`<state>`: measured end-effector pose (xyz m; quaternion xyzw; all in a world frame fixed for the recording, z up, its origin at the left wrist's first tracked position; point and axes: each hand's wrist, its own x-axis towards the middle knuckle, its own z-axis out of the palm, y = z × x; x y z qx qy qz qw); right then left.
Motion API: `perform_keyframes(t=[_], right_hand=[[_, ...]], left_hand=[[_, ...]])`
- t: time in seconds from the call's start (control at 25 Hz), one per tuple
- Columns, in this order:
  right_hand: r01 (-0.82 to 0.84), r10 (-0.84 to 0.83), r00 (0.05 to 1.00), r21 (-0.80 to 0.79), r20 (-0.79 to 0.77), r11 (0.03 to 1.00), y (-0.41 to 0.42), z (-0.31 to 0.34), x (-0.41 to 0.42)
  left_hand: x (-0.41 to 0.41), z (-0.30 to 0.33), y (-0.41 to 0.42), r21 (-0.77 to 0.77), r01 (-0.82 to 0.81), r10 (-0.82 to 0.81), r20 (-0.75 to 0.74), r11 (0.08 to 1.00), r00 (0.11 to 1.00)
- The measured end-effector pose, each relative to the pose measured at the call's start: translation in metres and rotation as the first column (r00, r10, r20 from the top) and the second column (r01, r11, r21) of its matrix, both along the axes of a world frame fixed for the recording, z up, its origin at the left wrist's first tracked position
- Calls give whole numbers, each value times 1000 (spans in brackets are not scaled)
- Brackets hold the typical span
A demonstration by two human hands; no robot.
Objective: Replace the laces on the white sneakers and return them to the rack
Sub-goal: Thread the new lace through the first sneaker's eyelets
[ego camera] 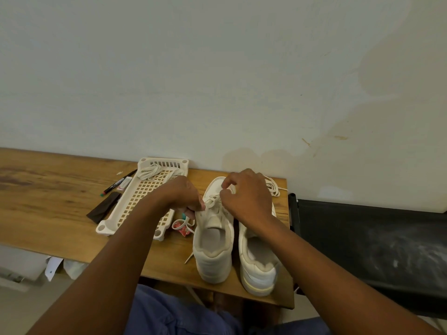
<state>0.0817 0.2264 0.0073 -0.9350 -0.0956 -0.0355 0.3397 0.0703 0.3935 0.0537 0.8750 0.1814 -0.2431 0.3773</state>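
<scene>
Lacing is under way on the left sneaker, which stands beside the right sneaker on the wooden table; the left hand and right hand each pinch the lace over its eyelets. The right sneaker looks unlaced, though a hand hides its front. Loose laces lie in the plastic rack, so I judge one shoe and the return remain.

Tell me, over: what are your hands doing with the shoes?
Both hands, left and right, pinching lace on left sneaker. Right sneaker waiting alongside. Nothing in the way.
</scene>
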Motion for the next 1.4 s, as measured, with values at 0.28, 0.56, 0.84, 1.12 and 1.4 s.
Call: perform_keyframes(t=[0.28,0.56,0.84,1.12,1.4], right_hand=[[-20,41,995,-220,92,975,8,-1,-7],[-38,41,998,-75,44,997,-4,2,-1],[47,-26,990,-153,141,987,7,-3,-10],[-120,126,992,-180,23,976,1,2,-8],[10,14,981,-120,195,993,5,-6,-3]], left_hand=[[-2,-2,1,15,-6,5,11,1000,1000],[1,-2,-2,106,19,-19,0,994,1000],[1,-3,0,110,15,-15,0,994,1000],[3,-3,1,63,7,-7,3,998,1000],[2,-1,-1,93,18,-18,-2,996,1000]])
